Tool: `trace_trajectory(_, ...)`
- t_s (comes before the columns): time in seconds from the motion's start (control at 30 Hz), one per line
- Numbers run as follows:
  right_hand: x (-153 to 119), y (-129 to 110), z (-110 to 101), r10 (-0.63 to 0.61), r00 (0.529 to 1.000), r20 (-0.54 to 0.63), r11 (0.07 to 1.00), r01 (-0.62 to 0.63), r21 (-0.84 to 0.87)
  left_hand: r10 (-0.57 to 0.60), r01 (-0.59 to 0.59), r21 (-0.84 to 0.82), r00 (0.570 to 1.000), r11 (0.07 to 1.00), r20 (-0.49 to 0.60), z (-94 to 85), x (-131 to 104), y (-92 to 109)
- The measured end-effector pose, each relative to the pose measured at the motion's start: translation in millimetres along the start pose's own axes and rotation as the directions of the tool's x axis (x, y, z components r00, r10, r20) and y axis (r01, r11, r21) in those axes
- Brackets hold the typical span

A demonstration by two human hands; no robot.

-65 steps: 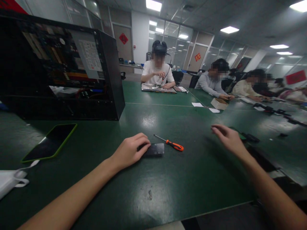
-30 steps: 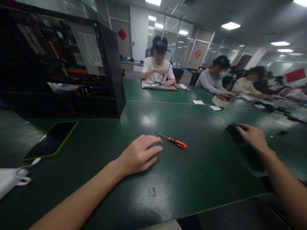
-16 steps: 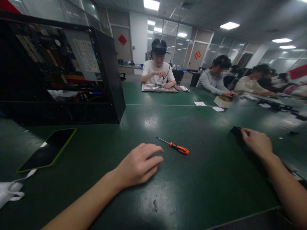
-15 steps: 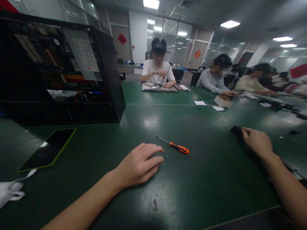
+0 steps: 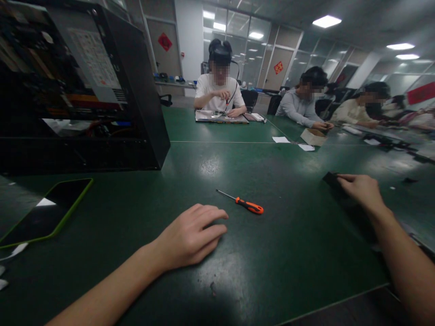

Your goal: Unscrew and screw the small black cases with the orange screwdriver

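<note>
My left hand (image 5: 194,235) rests on the green tabletop (image 5: 288,253) with its fingers apart and nothing in them. Just beyond its fingertips lies a screwdriver (image 5: 249,205) with an orange and black handle, its shaft pointing away to the left. Over at the right, my right hand (image 5: 363,192) pinches a dark flat piece (image 5: 329,178) between thumb and fingers. Most of that piece is covered by the hand, so its kind is unclear.
An opened black computer case (image 5: 136,90) stands at the left, inner parts showing. In front of it lies a green-edged phone (image 5: 47,210). Across the table a person (image 5: 217,93) works over a flat panel (image 5: 220,118). An open box (image 5: 313,137) and paper sheets (image 5: 280,140) lie far right.
The view has turned slightly right and down, so the case, phone and screwdriver sit farther left. Both hands keep nearly the same places, the right one still pinching the dark piece.
</note>
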State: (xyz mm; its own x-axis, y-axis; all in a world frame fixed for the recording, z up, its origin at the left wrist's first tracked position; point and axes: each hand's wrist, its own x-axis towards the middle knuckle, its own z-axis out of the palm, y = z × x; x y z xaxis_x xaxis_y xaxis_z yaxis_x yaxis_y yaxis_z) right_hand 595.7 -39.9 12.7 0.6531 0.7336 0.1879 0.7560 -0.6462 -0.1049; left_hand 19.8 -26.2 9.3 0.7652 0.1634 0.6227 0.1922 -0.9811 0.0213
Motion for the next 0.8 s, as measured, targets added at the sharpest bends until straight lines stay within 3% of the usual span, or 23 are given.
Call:
trace_trajectory(0.33,5.1,-3.0,-6.9,-0.034,0.998,0.044,0.998,0.036,-0.060,0.001,-0.001,-0.013,1.000,1.000,0.029,1.7,-0.8,-0.6)
trace_trajectory(0.5,-10.5,-4.9,-6.9,-0.005,1.000,0.007,0.998,0.005,-0.070,0.011,-0.010,-0.026,0.999,1.000,0.040,4.0,-2.3,-0.7)
trace_trajectory(0.7,-30.7,15.3,-6.8,0.061,0.987,-0.150,0.991,-0.077,-0.108,0.026,-0.024,-0.032,0.999,0.999,0.046,5.9,-3.3,0.7)
trace_trajectory(0.8,-22.7,29.2,0.2,0.025,0.997,-0.075,0.996,-0.031,-0.086,0.029,-0.026,-0.040,0.998,0.999,0.055,5.6,-3.2,1.0)
